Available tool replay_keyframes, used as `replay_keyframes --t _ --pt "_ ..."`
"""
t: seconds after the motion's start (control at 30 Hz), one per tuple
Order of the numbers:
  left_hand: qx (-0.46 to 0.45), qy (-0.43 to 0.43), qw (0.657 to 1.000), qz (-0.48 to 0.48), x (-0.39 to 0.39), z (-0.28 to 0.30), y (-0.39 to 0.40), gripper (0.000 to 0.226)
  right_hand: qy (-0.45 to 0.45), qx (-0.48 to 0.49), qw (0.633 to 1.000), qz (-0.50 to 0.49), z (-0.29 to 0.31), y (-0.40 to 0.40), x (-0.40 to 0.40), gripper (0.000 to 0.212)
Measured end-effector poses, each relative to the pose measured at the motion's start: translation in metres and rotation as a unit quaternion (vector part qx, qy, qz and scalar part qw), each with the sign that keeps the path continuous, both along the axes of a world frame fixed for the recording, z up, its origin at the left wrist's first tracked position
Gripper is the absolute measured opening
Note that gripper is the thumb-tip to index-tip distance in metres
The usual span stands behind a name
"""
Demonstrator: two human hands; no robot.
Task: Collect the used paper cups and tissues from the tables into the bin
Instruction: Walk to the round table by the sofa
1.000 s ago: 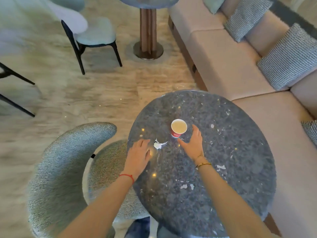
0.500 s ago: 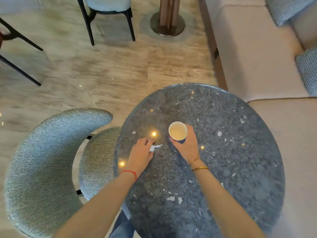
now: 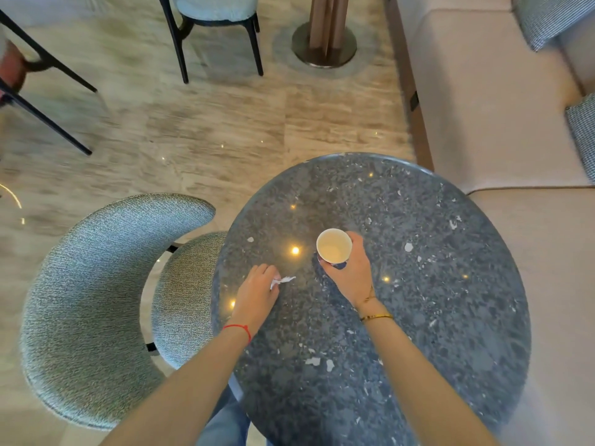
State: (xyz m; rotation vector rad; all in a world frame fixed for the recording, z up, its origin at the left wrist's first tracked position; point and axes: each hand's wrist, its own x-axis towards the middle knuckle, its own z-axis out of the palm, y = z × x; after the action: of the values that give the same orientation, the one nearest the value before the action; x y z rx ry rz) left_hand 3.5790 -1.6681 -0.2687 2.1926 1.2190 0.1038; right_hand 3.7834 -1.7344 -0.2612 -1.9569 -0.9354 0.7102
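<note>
A round dark speckled table [image 3: 434, 284] fills the lower right of the head view. My right hand [image 3: 349, 272] wraps around a small paper cup [image 3: 334, 245] with a pale inside, near the table's middle. To its left, my left hand [image 3: 257, 292] pinches a crumpled white tissue [image 3: 285, 280] whose tip sticks out from under the fingers onto the tabletop. No bin is in view.
A grey-green curved chair [image 3: 96, 300] stands against the table's left side. A beige sofa [image 3: 483, 107] with checked cushions [image 3: 582, 136] runs along the right. Beyond lie another table's pedestal base [image 3: 325, 43] and dark-legged chairs [image 3: 212, 24] on the stone floor.
My right hand went from beside the cup to closed around it. My left hand slid onto the tissue and pinched it. The camera tilted further down over the table.
</note>
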Motion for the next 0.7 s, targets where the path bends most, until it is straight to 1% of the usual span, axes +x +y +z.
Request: replay_keyframes --t 0.13,0.3,0.47,0.7 --pt "0.004 -0.009 1.0 0.029 -0.023 0.017 -0.014 0.008 -0.013 0.027 0.999 0.016 0.016 -0.02 -0.009 0.068" --pt "0.025 -0.021 0.997 0.073 -0.071 0.041 -0.042 0.005 -0.033 0.025 0.998 0.046 0.035 -0.046 -0.043 0.069" --pt "0.043 -0.06 0.988 0.134 -0.142 0.072 -0.08 0.012 -0.02 0.041 0.993 0.105 0.059 -0.066 -0.093 0.068" --pt "0.084 -0.087 0.959 0.256 -0.261 0.111 -0.128 0.015 -0.037 0.062 0.977 0.199 0.106 -0.068 -0.192 0.073"
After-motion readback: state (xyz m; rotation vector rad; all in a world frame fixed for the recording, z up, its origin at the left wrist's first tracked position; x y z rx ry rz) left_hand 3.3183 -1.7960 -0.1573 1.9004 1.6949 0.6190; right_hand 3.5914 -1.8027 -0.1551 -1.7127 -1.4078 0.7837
